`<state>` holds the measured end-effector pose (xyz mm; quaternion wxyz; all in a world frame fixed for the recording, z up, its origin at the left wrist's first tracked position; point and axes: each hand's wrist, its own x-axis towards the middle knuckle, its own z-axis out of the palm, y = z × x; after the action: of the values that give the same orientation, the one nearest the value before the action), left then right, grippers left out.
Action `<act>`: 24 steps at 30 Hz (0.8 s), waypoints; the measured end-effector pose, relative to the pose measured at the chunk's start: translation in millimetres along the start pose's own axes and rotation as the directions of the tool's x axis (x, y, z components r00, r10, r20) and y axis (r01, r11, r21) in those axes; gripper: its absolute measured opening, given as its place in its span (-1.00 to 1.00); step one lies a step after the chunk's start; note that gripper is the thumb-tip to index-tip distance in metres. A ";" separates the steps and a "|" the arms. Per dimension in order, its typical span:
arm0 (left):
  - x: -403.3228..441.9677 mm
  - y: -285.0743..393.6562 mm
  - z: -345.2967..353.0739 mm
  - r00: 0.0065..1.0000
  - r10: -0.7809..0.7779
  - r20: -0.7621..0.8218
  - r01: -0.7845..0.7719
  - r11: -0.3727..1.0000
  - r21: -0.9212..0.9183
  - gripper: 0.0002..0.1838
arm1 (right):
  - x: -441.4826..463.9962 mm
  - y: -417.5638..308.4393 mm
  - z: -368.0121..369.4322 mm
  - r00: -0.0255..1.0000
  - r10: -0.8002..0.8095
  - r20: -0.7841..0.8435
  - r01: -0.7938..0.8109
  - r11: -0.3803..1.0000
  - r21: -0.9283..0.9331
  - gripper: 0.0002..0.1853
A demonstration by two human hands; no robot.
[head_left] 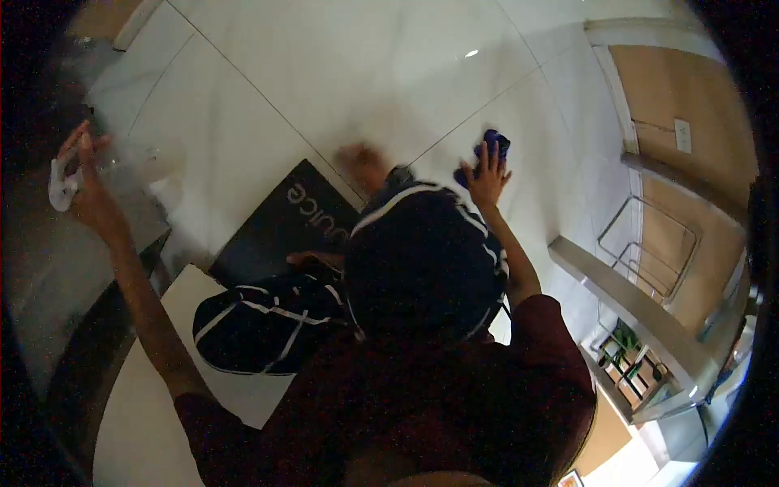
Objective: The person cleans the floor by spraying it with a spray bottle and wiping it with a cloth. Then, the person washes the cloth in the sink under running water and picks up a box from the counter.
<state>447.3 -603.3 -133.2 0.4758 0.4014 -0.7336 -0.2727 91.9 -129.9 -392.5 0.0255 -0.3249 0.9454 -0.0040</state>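
Observation:
At the far left, my left hand (88, 183) is closed around a white curved object (61, 187), whose kind I cannot make out. A hazy, see-through shape lies just right of that hand, too blurred to name. On the right, my right hand (488, 177) is spread flat on a crumpled dark blue cloth (498, 144), pressing it against the pale tiled floor (389, 73). The cloth shows beyond the fingertips and beside the palm; the rest is hidden under the hand.
A dark mat (276, 215) with light lettering lies before my bent knees, which dark fabric with white stripes (260, 329) covers. A blurred bare foot (363, 166) is beside it. At right stand a grey metal frame (625, 304), a wire rack (649, 247) and a brown panel (669, 97).

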 end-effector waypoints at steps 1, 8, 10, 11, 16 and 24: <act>1.0 -0.9 9.2 1.000 -0.017 0.025 0.017 1.000 0.008 -0.83 | -0.8 18.1 4.3 0.995 0.089 0.042 -0.087 0.995 -0.056 -0.25; -24.1 -32.2 0.0 0.995 0.037 0.096 -0.034 0.999 -0.033 -0.87 | 138.3 -17.4 92.1 0.765 0.381 -0.519 -0.420 0.906 0.046 -0.39; -18.6 -25.6 4.3 0.998 0.022 0.062 -0.020 1.000 -0.022 -0.87 | 185.9 -140.9 33.2 0.868 0.178 -0.463 -0.006 0.937 0.349 -0.41; -21.3 -15.9 5.1 0.999 0.000 0.054 0.000 1.000 0.013 -0.87 | 198.4 -196.2 33.2 0.869 0.043 -0.493 0.104 0.958 0.268 -0.44; -17.6 -10.4 -9.3 0.991 -0.129 0.037 0.130 0.991 -0.021 -0.88 | 117.1 -315.8 29.0 0.750 -0.591 -0.298 0.659 0.709 0.250 -0.57; -16.4 -3.2 -41.0 0.990 -0.007 -0.144 0.000 0.999 -0.053 -0.92 | 143.7 -101.4 5.0 0.938 -0.169 -0.303 0.174 0.985 -0.011 -0.56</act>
<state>489.7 -591.9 -127.2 0.5375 0.4085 -0.6892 -0.2631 41.3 -298.1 -401.7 -0.1178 -0.4012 0.9062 -0.0634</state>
